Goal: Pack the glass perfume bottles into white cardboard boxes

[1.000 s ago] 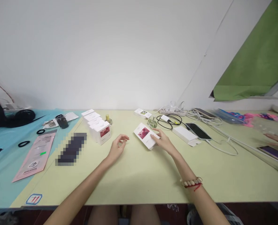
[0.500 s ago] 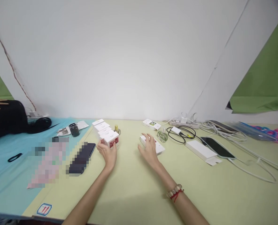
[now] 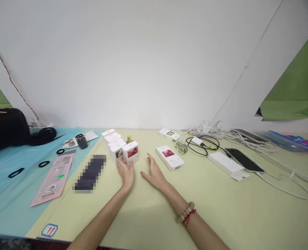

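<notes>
My left hand (image 3: pixel 126 172) grips a small white box (image 3: pixel 131 152) with a red flower picture by its lower part. The box stands upright at the front right of a row of similar white boxes (image 3: pixel 111 139). Right of it, my right hand (image 3: pixel 155 173) hovers over the yellow-green table with its fingers apart, holding nothing. A flat white box (image 3: pixel 170 158) with a red picture lies just beyond the right hand. Behind the held box, a gold-capped bottle (image 3: pixel 129 139) is partly hidden. A round glass bottle (image 3: pixel 181 147) stands beside the flat box.
Another flat box (image 3: pixel 169 134) lies near the wall. Rightward are a black cable (image 3: pixel 205 145), a white box with an open flap (image 3: pixel 225 164), a phone (image 3: pixel 244 160) and white cords. A pink packet (image 3: pixel 53 178) and black hair ties (image 3: pixel 16 172) lie left; a person's hand touches black hair (image 3: pixel 7 132).
My left hand has brought the red-pictured box rightward, out of the row, uncovering a green-pictured box behind. My right hand has moved left, away from the flat box.
</notes>
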A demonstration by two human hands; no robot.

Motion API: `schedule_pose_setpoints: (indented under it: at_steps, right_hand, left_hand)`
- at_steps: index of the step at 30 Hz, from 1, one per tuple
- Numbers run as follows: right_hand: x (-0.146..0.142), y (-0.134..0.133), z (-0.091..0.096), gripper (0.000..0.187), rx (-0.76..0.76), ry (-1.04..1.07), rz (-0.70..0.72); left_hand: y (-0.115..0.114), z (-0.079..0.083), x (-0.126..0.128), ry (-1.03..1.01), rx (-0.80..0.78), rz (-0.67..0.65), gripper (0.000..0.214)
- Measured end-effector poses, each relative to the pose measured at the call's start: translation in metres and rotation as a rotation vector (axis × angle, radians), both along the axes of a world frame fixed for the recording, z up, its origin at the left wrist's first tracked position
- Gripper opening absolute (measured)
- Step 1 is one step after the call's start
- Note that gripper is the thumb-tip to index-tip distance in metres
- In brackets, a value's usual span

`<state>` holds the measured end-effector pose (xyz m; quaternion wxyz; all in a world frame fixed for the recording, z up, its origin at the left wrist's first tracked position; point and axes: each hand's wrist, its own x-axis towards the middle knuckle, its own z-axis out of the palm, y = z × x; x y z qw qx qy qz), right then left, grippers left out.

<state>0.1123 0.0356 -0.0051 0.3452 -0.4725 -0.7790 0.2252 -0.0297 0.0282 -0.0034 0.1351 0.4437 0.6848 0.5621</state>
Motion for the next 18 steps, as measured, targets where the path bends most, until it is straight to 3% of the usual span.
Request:
schedule_pose_setpoints:
  at_steps: [3, 9, 13, 16, 18]
  right_hand:
    - [0.000, 0.001, 0.000, 0.092, -0.016, 0.072, -0.038]
    - [-0.004, 0.006, 0.002, 0.093, -0.021, 0.294, -0.134]
    - [-0.002, 0.013, 0.002, 0.089, 0.023, 0.394, -0.217]
    - [0.003, 0.019, 0.003, 0.073, 0.052, 0.358, -0.247]
    - [0.007, 0.021, 0.004, 0.063, 0.081, 0.265, -0.293]
  left_hand:
    - [0.003, -0.005, 0.000, -0.010, -0.123, -0.138, 0.041]
    - [0.002, -0.008, 0.003, 0.138, -0.142, -0.448, 0.048]
    - [-0.004, -0.004, 0.009, 0.265, -0.095, -0.589, 0.027]
    - [-0.009, 0.010, 0.008, 0.355, -0.002, -0.542, 0.028]
    - [-0.010, 0.022, 0.000, 0.447, 0.128, -0.319, 0.035]
